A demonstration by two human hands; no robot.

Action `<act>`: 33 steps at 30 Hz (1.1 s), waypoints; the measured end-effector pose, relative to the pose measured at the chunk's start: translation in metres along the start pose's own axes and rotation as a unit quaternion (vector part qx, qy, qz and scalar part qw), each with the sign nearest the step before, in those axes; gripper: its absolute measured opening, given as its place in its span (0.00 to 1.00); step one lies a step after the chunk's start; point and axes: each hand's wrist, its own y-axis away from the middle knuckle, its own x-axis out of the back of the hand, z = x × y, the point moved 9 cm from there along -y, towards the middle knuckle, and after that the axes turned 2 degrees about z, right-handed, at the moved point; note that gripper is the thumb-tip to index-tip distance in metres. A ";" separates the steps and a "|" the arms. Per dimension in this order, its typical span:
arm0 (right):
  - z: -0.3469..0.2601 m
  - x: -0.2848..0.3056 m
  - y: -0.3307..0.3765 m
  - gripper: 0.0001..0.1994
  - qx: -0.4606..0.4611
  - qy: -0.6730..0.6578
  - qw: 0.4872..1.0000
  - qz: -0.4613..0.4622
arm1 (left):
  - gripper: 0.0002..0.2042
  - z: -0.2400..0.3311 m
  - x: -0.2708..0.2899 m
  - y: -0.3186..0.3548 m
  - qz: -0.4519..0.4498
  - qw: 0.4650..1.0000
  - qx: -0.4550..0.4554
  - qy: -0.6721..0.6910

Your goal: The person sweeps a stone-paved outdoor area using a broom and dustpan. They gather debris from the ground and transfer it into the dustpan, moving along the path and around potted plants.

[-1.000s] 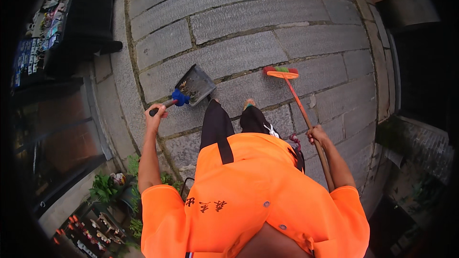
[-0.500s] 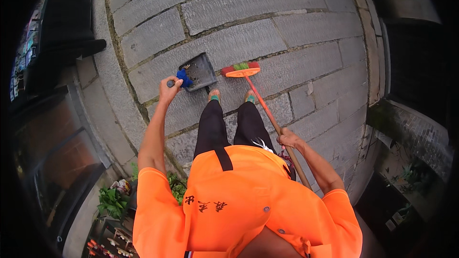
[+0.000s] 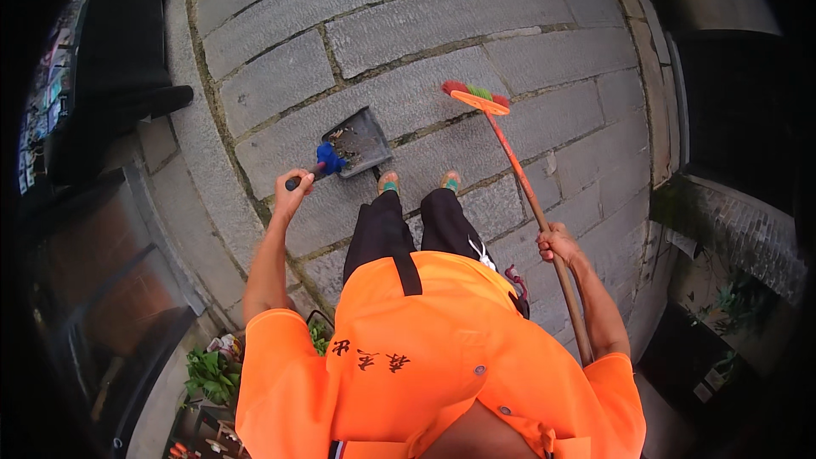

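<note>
- From where I'm standing, this looks like sweeping up, with the broom out between strokes: there's litter point(image 3: 342, 133) in the pan, and the bristles are well apart from it.
- The left hand point(image 3: 293, 190) is curled closed around the dustpan's handle, whose dark end pokes out past the fist. A blue wrapping point(image 3: 330, 157) sits just ahead of that hand, to its right.
- The dustpan point(image 3: 374, 141) is ahead and to the right of the left hand, near the shoes point(image 3: 388, 181). Whether it rests flat on the paving point(image 3: 408, 25), I can't tell.
- The right hand point(image 3: 558, 243) is closed too, wrapped around the broom's pole point(image 3: 529, 189). The pole runs forward and leftward from it to the broom head point(image 3: 478, 102), and back along the forearm.
- That broom head, orange with red and green bristles, lies beyond the dustpan on its right. I can't make out if the bristles touch the stone.
- To my eye, the next move calls for the right hand to draw the bristles leftward, low against the stone, while the left hand keeps the dustpan steady. Tilting the pan could well spill what's inside.
</note>
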 end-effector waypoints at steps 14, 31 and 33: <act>-0.016 -0.054 -0.031 0.05 -0.067 -0.093 0.989 -0.096 | 0.13 -0.045 0.105 0.093 0.293 0.946 0.062 0.121; -0.240 -0.122 -0.123 0.12 0.001 -0.039 0.990 -0.133 | 0.14 0.028 0.170 -0.005 0.508 0.837 0.062 0.194; -0.285 -0.133 -0.118 0.11 0.017 -0.021 0.990 -0.138 | 0.13 0.062 0.175 -0.027 0.516 0.827 0.070 0.213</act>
